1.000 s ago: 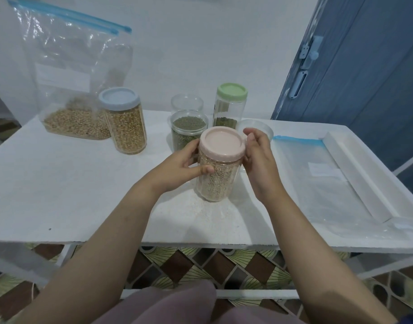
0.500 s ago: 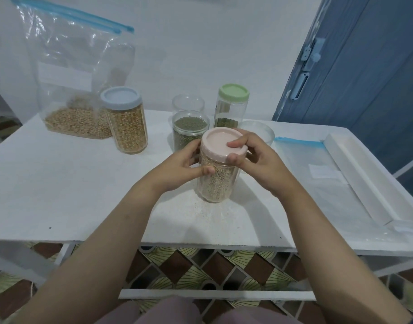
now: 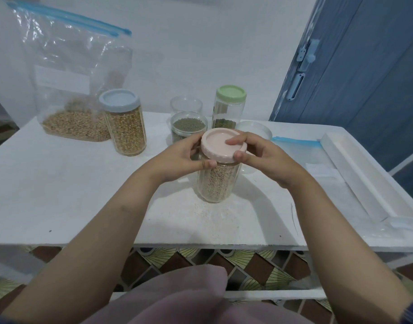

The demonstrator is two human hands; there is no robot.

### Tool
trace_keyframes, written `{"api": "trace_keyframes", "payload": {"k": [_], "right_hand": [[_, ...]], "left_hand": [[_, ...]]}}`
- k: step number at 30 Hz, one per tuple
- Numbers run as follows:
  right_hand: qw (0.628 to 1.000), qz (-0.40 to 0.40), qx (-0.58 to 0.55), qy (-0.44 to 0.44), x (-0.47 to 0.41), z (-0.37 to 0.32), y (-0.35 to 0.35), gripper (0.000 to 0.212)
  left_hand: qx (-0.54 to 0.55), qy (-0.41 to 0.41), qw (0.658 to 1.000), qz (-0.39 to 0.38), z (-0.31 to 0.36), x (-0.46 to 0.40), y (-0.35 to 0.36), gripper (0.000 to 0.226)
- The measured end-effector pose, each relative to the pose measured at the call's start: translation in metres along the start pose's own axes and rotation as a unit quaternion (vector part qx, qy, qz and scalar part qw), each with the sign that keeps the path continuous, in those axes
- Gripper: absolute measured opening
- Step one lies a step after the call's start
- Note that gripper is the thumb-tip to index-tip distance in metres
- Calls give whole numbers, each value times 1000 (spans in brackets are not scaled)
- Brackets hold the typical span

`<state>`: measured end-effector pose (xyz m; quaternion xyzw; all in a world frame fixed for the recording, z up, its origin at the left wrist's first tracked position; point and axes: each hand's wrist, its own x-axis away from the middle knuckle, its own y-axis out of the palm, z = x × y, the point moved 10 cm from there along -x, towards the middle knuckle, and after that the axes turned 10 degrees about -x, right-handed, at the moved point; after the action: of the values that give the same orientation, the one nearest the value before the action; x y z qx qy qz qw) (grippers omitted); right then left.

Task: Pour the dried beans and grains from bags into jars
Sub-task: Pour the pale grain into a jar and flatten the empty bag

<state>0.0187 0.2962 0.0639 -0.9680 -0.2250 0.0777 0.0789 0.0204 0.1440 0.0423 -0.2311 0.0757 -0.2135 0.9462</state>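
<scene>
Pink lid (image 3: pixel 223 142) pinched by right hand (image 3: pixel 266 157); left hand (image 3: pixel 179 157) wrapped round grain jar (image 3: pixel 216 181), mid-table (image 3: pixel 60 183). Risk: cross-threading, or tipping onto loose grains underneath.

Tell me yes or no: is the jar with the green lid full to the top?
No. The jar with the green lid holds only a shallow layer of green beans at its bottom; the clear wall above is empty.

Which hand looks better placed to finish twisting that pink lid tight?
Probably the right hand: its fingers already curl over the pink lid. The left hand holds the jar below the lid, steadying it on the table.
</scene>
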Motion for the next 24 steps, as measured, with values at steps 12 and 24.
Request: {"api": "trace_keyframes", "payload": {"k": [12, 24], "right_hand": [[988, 122, 0, -94, 18, 4, 8, 13], [985, 66, 37, -155, 1, -7, 57, 35]], "left_hand": [[0, 18, 997, 76, 8, 22, 13, 77], [-116, -41, 949, 290, -8, 93, -42, 50]]}}
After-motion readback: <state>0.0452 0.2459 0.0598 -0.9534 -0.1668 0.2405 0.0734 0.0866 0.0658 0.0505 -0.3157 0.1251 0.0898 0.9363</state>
